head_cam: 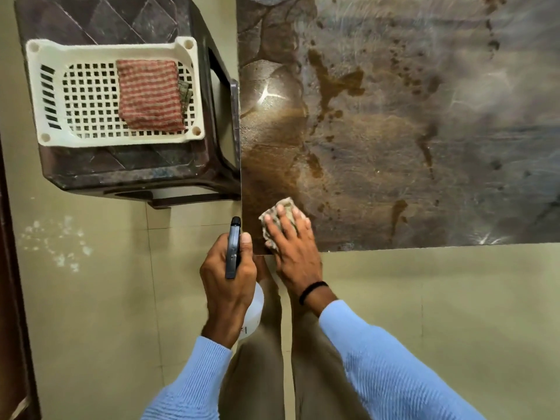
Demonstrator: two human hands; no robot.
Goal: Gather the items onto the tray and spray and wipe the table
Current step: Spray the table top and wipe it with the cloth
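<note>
White perforated tray (45,86) sitting on dark plastic stool (121,165), holding folded red striped cloth (150,95). Left hand (227,286) gripping spray bottle (234,247), fingers wrapped tight. Right hand (292,247), fingers spread flat, pressing wiping cloth (272,215) onto table (424,147) corner.

Brown and grey marbled tabletop (424,131): broad surface lay open, bearing only brown smears; near left corner occupied by the right hand (292,244) pressed flat on a pale folded wiping cloth (277,218). Left hand (227,283), wrapped round a dark-headed translucent spray bottle (233,253), stood just off the table's left edge, close beside the right. Dark brown plastic stool (127,165) abutted that edge farther up, carrying a white perforated plastic tray (48,86); a red-striped folded cloth (150,93) filled the tray's right half, left half free. Pale tiled floor (439,313) along the near edge lay open.
</note>
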